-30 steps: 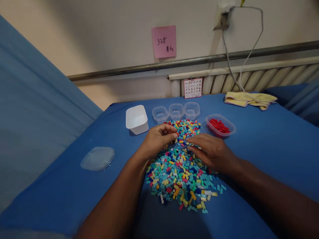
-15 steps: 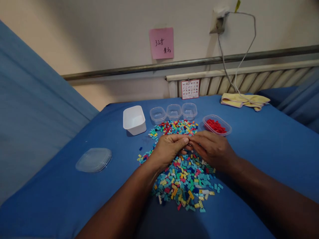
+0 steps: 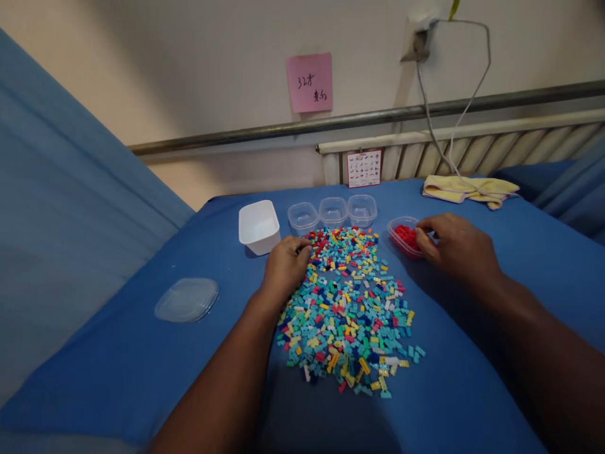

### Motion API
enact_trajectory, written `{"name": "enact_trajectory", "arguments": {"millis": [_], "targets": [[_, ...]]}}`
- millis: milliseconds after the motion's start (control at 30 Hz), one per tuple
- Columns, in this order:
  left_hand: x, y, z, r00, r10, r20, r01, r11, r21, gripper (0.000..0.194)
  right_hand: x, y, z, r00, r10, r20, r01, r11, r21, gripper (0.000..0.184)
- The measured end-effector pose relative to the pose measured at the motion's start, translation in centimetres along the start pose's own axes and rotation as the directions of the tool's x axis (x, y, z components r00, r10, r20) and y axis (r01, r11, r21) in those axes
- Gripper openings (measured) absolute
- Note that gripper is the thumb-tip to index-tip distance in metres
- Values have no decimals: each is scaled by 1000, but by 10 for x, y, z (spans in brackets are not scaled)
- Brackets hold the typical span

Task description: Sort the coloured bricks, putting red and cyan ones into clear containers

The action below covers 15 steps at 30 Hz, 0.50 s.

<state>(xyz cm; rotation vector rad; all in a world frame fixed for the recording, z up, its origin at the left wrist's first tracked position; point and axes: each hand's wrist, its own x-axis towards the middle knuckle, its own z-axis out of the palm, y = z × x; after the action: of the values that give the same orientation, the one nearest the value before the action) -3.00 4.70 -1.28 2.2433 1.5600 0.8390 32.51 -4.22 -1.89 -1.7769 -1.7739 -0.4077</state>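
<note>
Small plastic bricks (image 3: pixel 347 309) are lying in a broad heap of many colours on the blue bench (image 3: pixel 472 353), and both hands are working at its far end. The left hand (image 3: pixel 286 268) is resting at the heap's far left corner, its fingers (image 3: pixel 302 249) curled narrow and touching the outermost bricks; whether they are pinching one cannot be told. The right hand (image 3: pixel 454 246) is sitting apart from the heap, over the right side of a clear tub (image 3: pixel 401 236) that is holding red bricks (image 3: pixel 406 236), with its fingers (image 3: pixel 423 243) bent close together at the tub's rim, touching it; whether a brick is between them cannot be told.

Just beyond the heap, three small clear cups (image 3: pixel 333 211) are standing in a row, with a white tub (image 3: pixel 258 226) to their left. A clear lid (image 3: pixel 186 300) is lying well apart, to the left of the left forearm. A yellow cloth (image 3: pixel 467 189) is lying at the bench's far right, with a cable (image 3: pixel 439 120) running down to it from the wall, where a pink note (image 3: pixel 309 82) is sticking.
</note>
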Motion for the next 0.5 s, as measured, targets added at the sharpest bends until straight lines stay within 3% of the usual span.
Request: {"name": "enact_trajectory", "arguments": {"millis": [167, 300, 433, 500], "targets": [[-4, 1, 10, 975, 174, 136, -201, 954, 222, 32, -1, 3, 8, 997, -71, 8, 71, 997, 8, 31], [0, -5, 13, 958, 207, 199, -263, 909, 322, 36, -3, -12, 5, 985, -172, -5, 171, 975, 141, 29], [1, -6, 12, 961, 184, 205, -240, 924, 298, 33, -12, -45, 9, 911, -411, 25, 369, 841, 396, 32], [0, -4, 9, 969, 159, 189, -208, 936, 283, 29, -17, -62, 16, 861, -502, 76, 411, 777, 477, 38]]}}
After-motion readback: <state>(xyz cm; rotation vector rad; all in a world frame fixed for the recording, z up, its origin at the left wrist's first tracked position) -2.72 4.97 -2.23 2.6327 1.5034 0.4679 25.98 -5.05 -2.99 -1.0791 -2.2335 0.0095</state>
